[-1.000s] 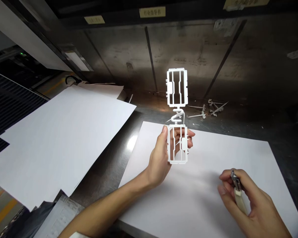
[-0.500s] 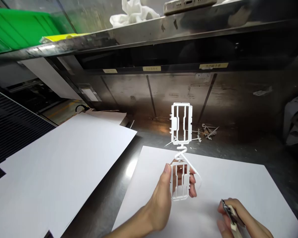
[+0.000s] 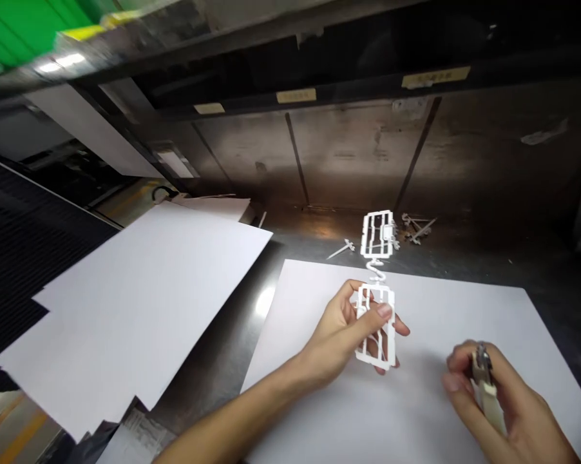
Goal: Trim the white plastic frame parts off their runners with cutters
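My left hand (image 3: 341,335) is closed on a white moulded plastic part, its thumb across the nearer frame (image 3: 390,341). The part has two slotted rectangular frames joined by a curly runner (image 3: 376,270). The farther frame (image 3: 377,234) juts out beyond my fingers, over the back edge of the white sheet. In my right hand (image 3: 513,399), low at the right, sits a pair of nippers (image 3: 488,393) with a metal head and cream handles. Their jaws are apart from the part, and blur hides whether they are closed.
A large white sheet (image 3: 300,412) covers the metal bench under my hands. Behind it lie cut-off plastic runners (image 3: 419,229) and another runner piece (image 3: 341,249). More white sheets (image 3: 150,283) are stacked at the left. A metal shelf (image 3: 252,38) overhangs the back, with a green bin (image 3: 10,32).
My left hand has turned the plastic part over, and its thumb now lies across the nearer frame. The nippers have swung more upright in my right hand. My view has tipped downward.
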### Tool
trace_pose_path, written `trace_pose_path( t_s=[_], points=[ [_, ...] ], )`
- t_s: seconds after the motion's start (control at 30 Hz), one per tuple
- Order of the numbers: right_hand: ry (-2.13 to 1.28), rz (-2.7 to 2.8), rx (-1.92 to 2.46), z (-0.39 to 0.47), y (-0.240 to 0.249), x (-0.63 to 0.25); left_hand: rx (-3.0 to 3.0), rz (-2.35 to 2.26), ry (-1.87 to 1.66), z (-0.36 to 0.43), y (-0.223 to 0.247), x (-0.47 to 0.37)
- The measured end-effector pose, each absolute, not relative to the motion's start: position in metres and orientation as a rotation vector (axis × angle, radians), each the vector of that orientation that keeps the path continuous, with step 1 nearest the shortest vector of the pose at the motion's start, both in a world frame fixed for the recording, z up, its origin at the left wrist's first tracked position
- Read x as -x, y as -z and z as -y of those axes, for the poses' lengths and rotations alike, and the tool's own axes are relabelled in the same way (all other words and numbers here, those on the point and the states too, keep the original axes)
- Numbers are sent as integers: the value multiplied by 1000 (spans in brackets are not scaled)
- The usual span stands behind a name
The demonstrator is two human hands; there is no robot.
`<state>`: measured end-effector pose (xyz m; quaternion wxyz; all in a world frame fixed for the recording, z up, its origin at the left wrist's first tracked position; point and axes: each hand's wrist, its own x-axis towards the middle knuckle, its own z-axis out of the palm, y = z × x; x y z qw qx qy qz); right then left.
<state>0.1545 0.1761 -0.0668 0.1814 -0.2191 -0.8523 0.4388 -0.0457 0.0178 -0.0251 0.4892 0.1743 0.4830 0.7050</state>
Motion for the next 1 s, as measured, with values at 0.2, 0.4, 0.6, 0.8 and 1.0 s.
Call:
trace_pose_path(
  t_s=[0.2,0.4,0.6,0.8,1.0],
  points=[
    [-1381,2313,600,-182,44,-149,-373,-1220,-1650,-20,21,42],
    [-1399,2330,614,-181,35,-150,-344,-1097,-1756,-26,21,41],
    [-1382,2351,571,-183,39,-151,-387,-1008,-1797,-26,17,43],
    [-1419,2350,621,-181,39,-150,-388,-981,-1809,-24,18,44],
    [-1452,2354,598,-180,40,-148,-395,-981,-1781,-24,20,44]
  ],
)
